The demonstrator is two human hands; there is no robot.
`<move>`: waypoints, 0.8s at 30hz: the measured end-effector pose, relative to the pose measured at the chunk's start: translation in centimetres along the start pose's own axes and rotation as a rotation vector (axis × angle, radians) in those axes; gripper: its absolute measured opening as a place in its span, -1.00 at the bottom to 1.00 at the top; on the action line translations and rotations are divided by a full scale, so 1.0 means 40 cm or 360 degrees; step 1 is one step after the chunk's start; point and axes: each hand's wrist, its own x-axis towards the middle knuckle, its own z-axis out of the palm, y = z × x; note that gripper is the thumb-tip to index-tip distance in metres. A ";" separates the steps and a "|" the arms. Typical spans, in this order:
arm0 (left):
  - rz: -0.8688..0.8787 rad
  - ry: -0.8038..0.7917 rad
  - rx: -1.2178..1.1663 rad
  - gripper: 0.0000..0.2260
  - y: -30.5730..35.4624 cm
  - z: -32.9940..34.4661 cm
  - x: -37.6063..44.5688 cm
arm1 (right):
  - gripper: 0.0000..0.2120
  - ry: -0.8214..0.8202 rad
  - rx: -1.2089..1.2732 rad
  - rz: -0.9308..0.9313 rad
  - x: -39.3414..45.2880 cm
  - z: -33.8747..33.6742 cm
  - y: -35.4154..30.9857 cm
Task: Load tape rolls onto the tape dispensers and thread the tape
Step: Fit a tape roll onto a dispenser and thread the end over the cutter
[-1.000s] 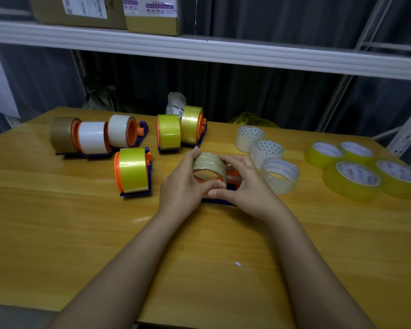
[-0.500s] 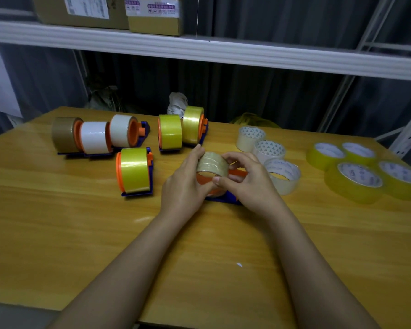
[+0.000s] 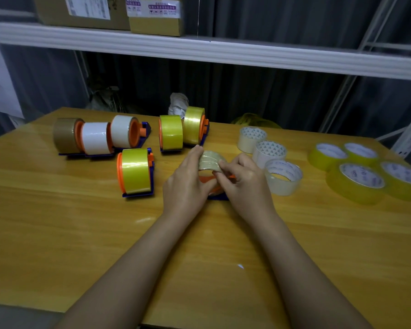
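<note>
Tape roll | gripped by both hands' fingers | dispenser mostly hidden

Wooden table, cardboard boxes on white shelf

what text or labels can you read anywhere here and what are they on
Nothing can be read as words.
Left box: white shipping label, print too small.
Right box: white and purple label, blurred.
Paper sheet at the left edge: a dark handwritten mark, cut off, unclear.
Yellow rolls: blue print on the inner cores, blurred.
White rolls: a triangle pattern inside, no letters legible.
</note>
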 end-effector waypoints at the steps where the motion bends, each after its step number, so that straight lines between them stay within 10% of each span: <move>1: 0.0002 0.0003 0.0009 -0.37 0.001 -0.001 0.001 | -0.83 0.0018 -0.0034 -0.0042 -0.001 0.001 -0.002; 15: -0.0051 -0.0222 -0.0170 -0.38 -0.043 -0.021 0.020 | -0.63 0.0060 0.0384 0.0417 0.001 -0.032 0.007; 21: 0.0023 -0.0272 -0.0237 -0.50 -0.057 -0.018 0.019 | -0.48 -0.0607 -0.0072 0.0416 -0.006 -0.047 0.020; 24: -0.0025 -0.0305 -0.0307 -0.50 -0.059 -0.011 0.020 | -0.46 -0.0533 0.0039 0.0405 -0.012 -0.029 0.015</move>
